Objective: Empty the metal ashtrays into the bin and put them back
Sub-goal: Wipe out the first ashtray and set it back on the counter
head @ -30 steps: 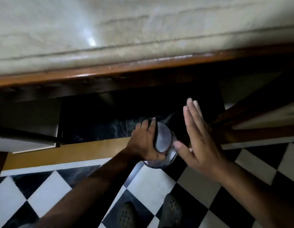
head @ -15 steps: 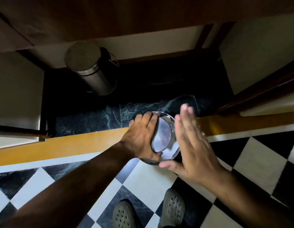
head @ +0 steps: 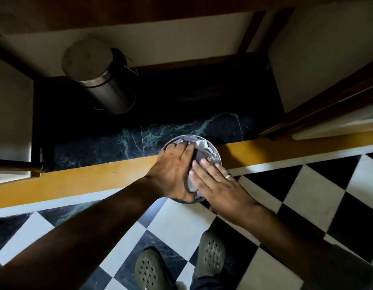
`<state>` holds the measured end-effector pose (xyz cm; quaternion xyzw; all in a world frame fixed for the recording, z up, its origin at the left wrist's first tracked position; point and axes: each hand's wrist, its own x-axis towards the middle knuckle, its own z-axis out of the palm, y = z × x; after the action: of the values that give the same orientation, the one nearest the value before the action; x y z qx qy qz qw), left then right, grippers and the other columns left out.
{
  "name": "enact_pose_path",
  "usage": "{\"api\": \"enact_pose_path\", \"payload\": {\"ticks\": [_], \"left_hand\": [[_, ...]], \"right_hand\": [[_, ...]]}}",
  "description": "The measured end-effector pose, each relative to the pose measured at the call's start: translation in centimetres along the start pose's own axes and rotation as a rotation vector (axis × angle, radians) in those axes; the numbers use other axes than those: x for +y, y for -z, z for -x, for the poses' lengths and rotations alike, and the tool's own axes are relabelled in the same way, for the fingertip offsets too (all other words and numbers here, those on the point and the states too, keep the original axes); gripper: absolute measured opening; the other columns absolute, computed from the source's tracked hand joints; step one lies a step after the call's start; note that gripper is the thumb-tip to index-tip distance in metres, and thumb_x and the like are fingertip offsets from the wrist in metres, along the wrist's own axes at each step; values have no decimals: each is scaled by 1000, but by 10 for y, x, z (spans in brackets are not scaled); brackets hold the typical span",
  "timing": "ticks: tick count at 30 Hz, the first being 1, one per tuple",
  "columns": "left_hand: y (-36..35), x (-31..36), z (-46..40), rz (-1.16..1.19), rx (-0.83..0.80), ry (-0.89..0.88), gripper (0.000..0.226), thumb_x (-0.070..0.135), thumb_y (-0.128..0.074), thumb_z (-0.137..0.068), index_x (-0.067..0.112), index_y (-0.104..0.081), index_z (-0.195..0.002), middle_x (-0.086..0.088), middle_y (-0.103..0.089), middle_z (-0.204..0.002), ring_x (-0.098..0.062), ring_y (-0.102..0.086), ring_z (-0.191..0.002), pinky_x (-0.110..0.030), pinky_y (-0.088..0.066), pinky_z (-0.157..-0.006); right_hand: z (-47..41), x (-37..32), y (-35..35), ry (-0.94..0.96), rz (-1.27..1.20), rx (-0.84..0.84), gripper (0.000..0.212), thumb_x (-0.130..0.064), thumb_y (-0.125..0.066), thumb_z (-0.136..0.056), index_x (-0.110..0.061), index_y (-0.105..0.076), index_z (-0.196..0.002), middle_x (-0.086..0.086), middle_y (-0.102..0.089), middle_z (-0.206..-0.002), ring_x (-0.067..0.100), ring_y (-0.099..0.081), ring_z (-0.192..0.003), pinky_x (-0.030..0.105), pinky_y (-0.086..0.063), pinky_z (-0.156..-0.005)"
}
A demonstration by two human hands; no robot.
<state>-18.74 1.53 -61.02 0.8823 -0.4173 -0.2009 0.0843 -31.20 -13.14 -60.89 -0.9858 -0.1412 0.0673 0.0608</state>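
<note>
A round metal ashtray (head: pixel 210 146) is held level above the yellow floor strip, with crumpled pale paper (head: pixel 202 146) inside it. My left hand (head: pixel 173 170) grips its left rim, fingers curled over the edge. My right hand (head: pixel 219 183) lies flat across the ashtray's near side, fingers pressing on the paper, a ring on one finger. The steel bin (head: pixel 97 80) stands with its lid closed on the dark marble floor at the far left, well apart from the ashtray.
A yellow threshold strip (head: pixel 93 181) crosses the floor between the checkered tiles (head: pixel 319 197) and the dark marble (head: pixel 110 141). Wooden frames and pale panels enclose the alcove left and right. My two shoes (head: pixel 210 254) stand on the tiles below.
The ashtray has turned from tilted on edge to level. My right hand has come down flat onto it. The view has dropped, and the bin sits closer.
</note>
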Motion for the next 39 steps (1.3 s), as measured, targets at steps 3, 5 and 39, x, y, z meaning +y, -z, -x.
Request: {"api": "enact_pose_path", "payload": {"ticks": [3,5,39], "left_hand": [[-9,-5,-2,158,105,5,116,69,-68,-48,0,-41,-138,-15,-57,-131,-35,-54,-121,-46,-44,-104],[-9,-7,-12,317,68,54,102,66,-72,-49,14,-46,-132,-4,-60,-126,-27,-55,-121,-42,-42,-106],[311,131,240,1534,125,789,9,7,-54,-93,10,-62,-92,-19,-63,-86,-29,-62,-72,-41,-54,-66]], "right_hand": [[-14,10,-1,11,-57,-12,61,-12,-57,-84,-4,-39,-142,14,-40,-153,32,-33,-143,42,-50,-101],[-22,22,7,20,-104,9,58,-10,-57,-80,-1,-47,-136,16,-48,-147,31,-41,-139,41,-47,-106],[63,-125,358,-1165,-1326,87,12,-16,-58,-94,-6,-64,-91,7,-56,-76,16,-55,-69,40,-60,-68]]}}
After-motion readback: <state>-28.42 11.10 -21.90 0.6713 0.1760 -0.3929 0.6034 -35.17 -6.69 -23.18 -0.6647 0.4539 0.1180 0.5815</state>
